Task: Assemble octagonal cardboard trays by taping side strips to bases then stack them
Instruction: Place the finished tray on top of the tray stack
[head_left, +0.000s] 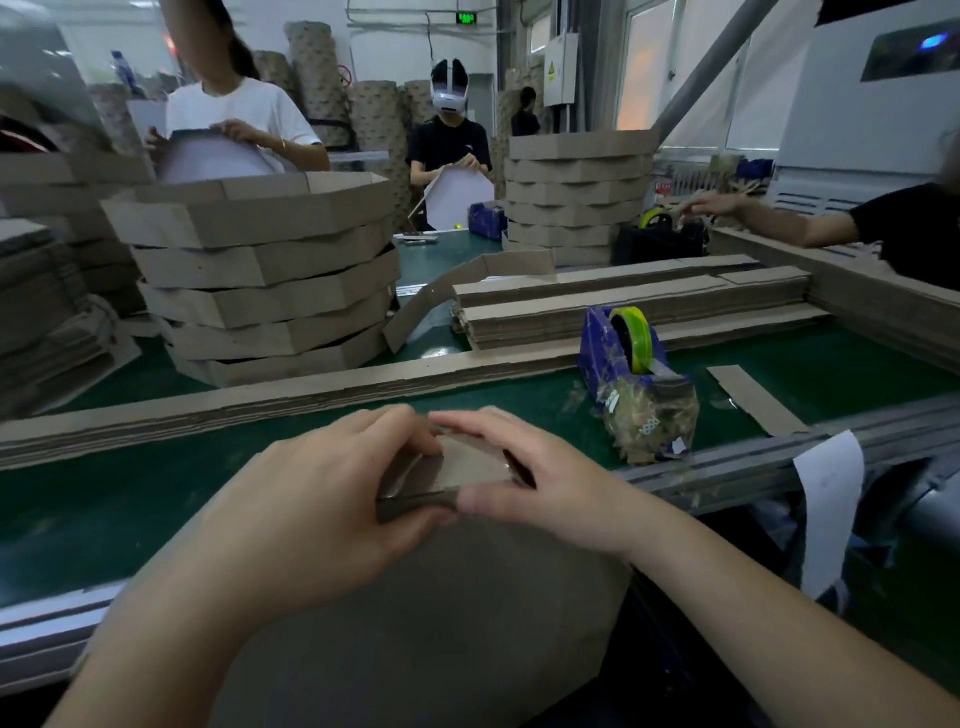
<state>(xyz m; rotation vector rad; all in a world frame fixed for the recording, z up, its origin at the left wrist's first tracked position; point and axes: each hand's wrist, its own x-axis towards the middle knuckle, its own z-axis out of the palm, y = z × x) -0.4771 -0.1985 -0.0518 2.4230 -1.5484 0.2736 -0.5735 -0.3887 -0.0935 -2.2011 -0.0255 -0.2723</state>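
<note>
A brown cardboard tray base (441, 613) stands tilted against my body at the bottom centre. Its upper edge carries a cardboard side strip (467, 467). My left hand (322, 499) grips the strip's left part, thumb along its near edge. My right hand (530, 478) holds the right part, fingers curled over the top and thumb pressed on the near face. Both hands meet at the strip's top. A blue tape dispenser (634, 374) with a yellow-green roll sits on the green table (104, 509) to the right. A stack of finished octagonal trays (265, 280) stands at the back left.
A long bundle of flat cardboard strips (260, 400) lies across the table ahead of my hands, with more strips (634, 312) behind. A second tray stack (576, 192) stands far back. Three people work across the table, and an arm (769, 218) reaches in at right. White paper (826, 509) hangs off the table's edge.
</note>
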